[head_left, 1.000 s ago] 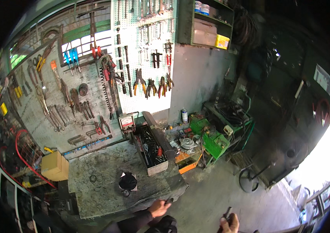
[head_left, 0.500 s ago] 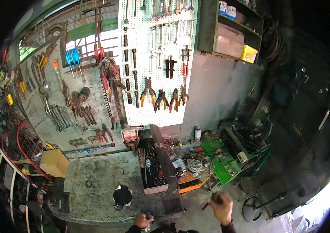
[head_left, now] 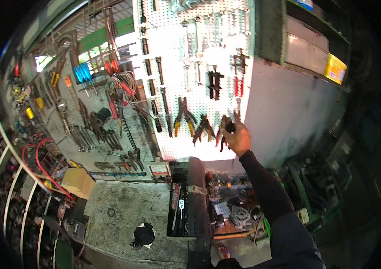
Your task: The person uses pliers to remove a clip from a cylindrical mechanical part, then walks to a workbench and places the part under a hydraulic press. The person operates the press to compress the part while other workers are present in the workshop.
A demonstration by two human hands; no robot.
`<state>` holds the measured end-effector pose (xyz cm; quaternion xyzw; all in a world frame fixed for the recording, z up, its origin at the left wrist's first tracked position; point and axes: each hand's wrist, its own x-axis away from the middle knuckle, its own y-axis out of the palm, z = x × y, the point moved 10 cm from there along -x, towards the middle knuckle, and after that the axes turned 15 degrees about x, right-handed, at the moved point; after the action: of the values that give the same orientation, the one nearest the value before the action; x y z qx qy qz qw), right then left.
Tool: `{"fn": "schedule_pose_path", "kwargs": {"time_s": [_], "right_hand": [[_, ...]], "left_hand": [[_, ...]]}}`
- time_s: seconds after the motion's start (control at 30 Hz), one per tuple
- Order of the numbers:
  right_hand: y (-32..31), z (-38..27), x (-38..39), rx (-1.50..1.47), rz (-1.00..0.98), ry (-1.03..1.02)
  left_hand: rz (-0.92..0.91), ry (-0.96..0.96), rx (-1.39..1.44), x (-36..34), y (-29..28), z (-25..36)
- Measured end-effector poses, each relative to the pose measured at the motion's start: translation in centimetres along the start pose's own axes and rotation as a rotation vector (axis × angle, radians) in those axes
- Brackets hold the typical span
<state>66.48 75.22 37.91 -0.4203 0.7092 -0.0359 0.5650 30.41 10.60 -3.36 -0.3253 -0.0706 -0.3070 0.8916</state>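
My right hand [head_left: 238, 138] is raised to the white pegboard [head_left: 177, 150], at the lower right of its tools. Its fingers are closed around a pair of pliers, mostly hidden by the hand, so I cannot tell whether the pliers hang from a peg. Just left of my fingers hang red-handled pliers [head_left: 222, 134]. Farther left are dark-handled pliers [head_left: 204, 129] and larger yellow-handled pliers [head_left: 184, 117]. Above my hand are red-handled tools [head_left: 238, 87]. My left hand is out of view.
Below is a grimy workbench [head_left: 118, 206] bearing a black cloth bundle [head_left: 144, 234]. Beside it, a tool tray [head_left: 180, 224] holds a ratchet [head_left: 181, 206]. A dark upright beam [head_left: 196, 197] stands close by. Metal parts [head_left: 239, 216] clutter the right side, below my arm.
My right hand has risen from low by the bench, where it held something dark, up to the pegboard pliers. My left hand has left the view. The view has shifted closer to the board.
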Motion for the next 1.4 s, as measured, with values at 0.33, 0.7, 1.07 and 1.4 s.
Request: {"fn": "schedule_pose_path", "kwargs": {"time_s": [0.33, 0.7, 1.07, 1.4], "right_hand": [[11.5, 5.9, -1.7, 0.108, -0.089, 0.031], [2.4, -1.5, 13.5, -0.638, -0.853, -0.413], [-1.7, 4.7, 9.3, -0.401, -0.651, -0.419], [11.4, 16.2, -6.6, -0.594, -0.678, 0.115]], "left_hand": [[0.186, -0.045, 0.178, 12.4, 9.2, 6.1], [-0.194, 0.331, 0.372, 8.9, 20.3, 36.8], [-0.209, 0.793, 0.469, 8.5, 26.0, 56.0], [-0.243, 0.375, 0.247, 6.2, 27.6, 35.8]]}}
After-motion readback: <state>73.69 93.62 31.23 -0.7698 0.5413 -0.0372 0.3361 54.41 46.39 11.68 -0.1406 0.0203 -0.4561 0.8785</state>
